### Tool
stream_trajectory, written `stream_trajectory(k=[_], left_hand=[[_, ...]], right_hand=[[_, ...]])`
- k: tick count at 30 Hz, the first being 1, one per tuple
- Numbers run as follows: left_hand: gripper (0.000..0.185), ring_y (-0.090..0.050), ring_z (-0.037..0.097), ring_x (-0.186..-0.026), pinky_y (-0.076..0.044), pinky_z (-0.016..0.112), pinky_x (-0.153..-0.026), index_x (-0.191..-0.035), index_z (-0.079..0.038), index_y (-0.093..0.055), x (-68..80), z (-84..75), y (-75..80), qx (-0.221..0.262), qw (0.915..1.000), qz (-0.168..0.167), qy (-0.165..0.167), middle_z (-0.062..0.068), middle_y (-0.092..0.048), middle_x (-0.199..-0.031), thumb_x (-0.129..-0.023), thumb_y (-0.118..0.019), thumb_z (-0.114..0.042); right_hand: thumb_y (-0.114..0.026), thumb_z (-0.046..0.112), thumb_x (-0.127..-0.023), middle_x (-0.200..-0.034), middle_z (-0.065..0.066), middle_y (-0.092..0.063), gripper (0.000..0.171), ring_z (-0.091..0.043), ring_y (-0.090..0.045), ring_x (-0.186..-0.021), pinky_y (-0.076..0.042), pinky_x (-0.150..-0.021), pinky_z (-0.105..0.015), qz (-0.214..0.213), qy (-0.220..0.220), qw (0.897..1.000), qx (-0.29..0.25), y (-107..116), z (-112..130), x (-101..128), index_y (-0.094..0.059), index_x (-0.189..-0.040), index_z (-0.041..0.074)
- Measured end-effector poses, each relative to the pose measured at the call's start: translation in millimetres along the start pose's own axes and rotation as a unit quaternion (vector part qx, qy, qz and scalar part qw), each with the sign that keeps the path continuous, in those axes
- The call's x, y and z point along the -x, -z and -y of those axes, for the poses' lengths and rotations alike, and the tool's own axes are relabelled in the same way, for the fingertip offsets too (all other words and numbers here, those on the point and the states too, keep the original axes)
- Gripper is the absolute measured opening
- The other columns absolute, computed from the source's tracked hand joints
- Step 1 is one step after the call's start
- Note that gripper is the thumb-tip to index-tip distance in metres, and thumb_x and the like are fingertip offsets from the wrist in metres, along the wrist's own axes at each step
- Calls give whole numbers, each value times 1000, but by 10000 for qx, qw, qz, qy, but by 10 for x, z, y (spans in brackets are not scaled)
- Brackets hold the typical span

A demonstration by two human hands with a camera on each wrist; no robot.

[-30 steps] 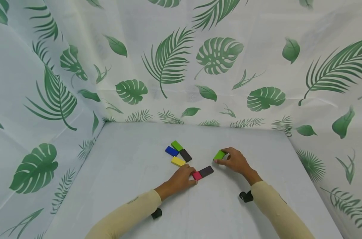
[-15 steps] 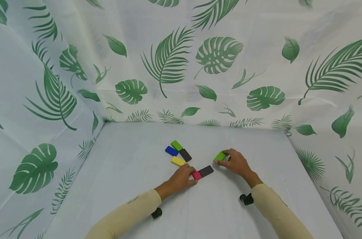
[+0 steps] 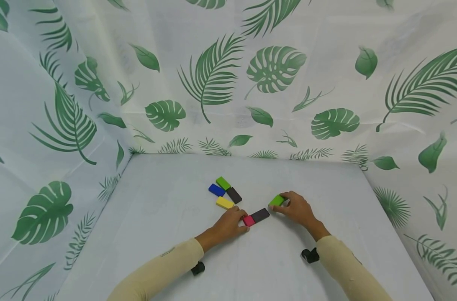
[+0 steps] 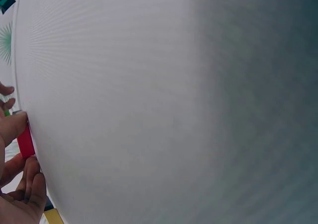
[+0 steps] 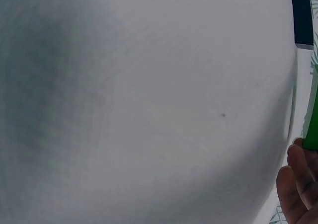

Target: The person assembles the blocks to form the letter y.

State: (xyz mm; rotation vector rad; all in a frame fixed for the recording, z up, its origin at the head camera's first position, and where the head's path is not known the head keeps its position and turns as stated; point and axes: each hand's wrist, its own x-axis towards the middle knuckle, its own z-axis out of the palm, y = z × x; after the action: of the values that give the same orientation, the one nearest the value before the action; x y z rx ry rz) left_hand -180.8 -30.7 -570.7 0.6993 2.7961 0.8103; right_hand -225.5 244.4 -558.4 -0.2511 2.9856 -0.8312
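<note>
My left hand [image 3: 232, 221] rests on the white table [image 3: 168, 234] and pinches a red block [image 3: 249, 220] between thumb and fingers; the red block [image 4: 25, 140] also shows in the left wrist view. A dark brown block [image 3: 260, 215] lies end to end against the red one. My right hand [image 3: 294, 208] grips a bright green block [image 3: 277, 200] just right of the brown block's far end, low over the table. The green block [image 5: 312, 122] shows at the right edge of the right wrist view, with a dark block [image 5: 303, 15] above it.
A cluster of blocks lies just beyond my left hand: blue [image 3: 216, 190], green [image 3: 223, 182], dark brown [image 3: 234, 195] and yellow [image 3: 224, 202]. Leaf-printed cloth walls [image 3: 213, 83] close in the table at the back and on both sides.
My right hand has carried the green block nearer and a little left, closer to the brown block. My left hand and the red block have stayed put.
</note>
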Motion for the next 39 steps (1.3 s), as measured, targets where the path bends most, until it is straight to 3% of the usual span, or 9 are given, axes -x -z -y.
stream_trajectory(k=[39], left_hand=[[37,-49,4,-81,-46,16,-76,-117,-10,-69,7,0,2,-84,10000,6,-11,-5,-55,-91,-87,-79,-30]], right_hand=[[-78,56,-80,-109,-13,-68,71,-22,-58,-88,-46,-67,-34,-35,-86,9994,338,-66,35,14,-67,-124,2]])
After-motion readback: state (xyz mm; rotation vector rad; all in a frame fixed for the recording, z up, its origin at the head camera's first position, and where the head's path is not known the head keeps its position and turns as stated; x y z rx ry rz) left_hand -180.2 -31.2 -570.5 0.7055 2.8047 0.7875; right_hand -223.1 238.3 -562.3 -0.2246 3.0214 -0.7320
